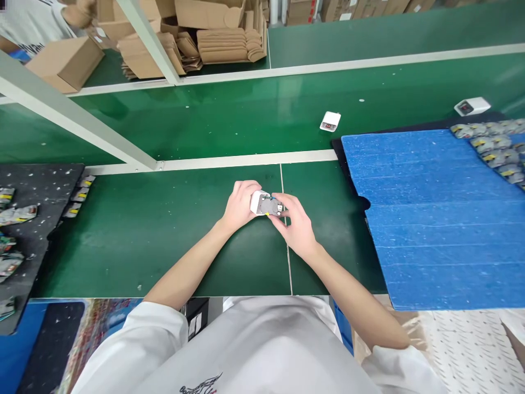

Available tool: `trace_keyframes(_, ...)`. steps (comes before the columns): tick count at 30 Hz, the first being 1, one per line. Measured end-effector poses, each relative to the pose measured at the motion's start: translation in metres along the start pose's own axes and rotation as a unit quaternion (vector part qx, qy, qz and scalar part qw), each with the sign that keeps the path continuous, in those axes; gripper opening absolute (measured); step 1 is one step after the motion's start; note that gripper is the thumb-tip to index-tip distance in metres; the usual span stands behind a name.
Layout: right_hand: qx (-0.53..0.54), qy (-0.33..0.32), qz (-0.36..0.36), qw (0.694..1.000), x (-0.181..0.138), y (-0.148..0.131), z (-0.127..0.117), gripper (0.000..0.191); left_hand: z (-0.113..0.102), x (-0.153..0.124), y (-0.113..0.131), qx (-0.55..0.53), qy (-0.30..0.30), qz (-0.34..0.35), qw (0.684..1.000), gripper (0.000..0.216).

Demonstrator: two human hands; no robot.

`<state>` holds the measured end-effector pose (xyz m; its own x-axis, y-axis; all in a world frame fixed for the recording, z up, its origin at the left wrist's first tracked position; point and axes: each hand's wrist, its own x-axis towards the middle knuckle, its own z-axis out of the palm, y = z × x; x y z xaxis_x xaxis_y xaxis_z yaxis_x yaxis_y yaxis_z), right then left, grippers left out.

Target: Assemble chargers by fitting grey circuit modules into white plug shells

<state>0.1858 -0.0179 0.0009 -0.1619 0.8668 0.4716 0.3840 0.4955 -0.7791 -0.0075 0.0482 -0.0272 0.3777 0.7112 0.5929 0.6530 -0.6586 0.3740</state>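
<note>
Two hands, left hand point(238, 206), right hand point(296, 225), gripping white charger point(265, 204)

Bright even light, bowed edges

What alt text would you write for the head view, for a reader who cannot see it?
Two bare hands, left hand and right hand, hold a small white casing with a grey insert above a green workbench. A blue foam mat lies to the right, a dark mat with small parts to the left, and cardboard boxes are stacked beyond.
</note>
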Motion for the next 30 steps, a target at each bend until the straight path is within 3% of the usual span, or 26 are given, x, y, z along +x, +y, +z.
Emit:
trace_keyframes(5,-0.027,-0.02,-0.002,0.999,-0.001,-0.002,-0.0004,0.04,0.0007,0.0,0.0014,0.001,-0.016,-0.012,1.0,0.034)
trace_keyframes(11,-0.028,0.009,0.001,1.0,-0.001,-0.0031,0.0008,0.04,0.0013,0.0013,0.0021,0.016,0.018,0.034,0.999,0.038)
trace_keyframes(16,-0.031,-0.001,0.054,0.998,-0.0002,-0.0024,0.0001,0.043,0.0004,0.0015,0.0019,0.019,-0.056,-0.002,0.998,0.056)
trace_keyframes(21,0.007,-0.028,0.085,0.996,0.0042,-0.0004,-0.0056,0.059,-0.0007,0.0019,0.0037,0.006,-0.104,-0.034,0.994,0.056)
trace_keyframes(30,0.003,-0.037,0.093,0.995,0.0048,-0.0023,-0.0053,0.063,-0.0012,0.003,0.0059,0.013,-0.1,-0.032,0.994,0.052)
